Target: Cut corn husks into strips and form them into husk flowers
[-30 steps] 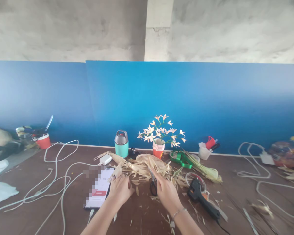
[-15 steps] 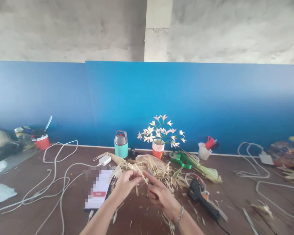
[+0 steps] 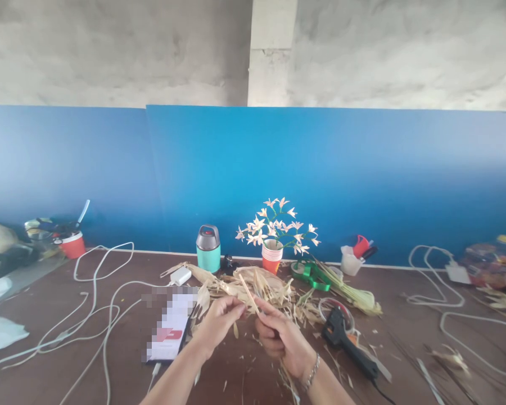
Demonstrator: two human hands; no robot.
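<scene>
One pale strip [image 3: 248, 291] slants between the left [image 3: 220, 323] and right hands [image 3: 284, 338].

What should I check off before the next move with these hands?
1. Pale strip secured: ok, its lower end is at the fingertips of the right hand.
2. Left hand gripping the strip: cannot tell, its fingertips are close by.
3. White flowers standing in the paper cup: ok.
4. Glue gun apart from both hands: ok, it lies beyond the right hand.
5. Table swept of scraps: not ok, bits lie scattered.
</scene>
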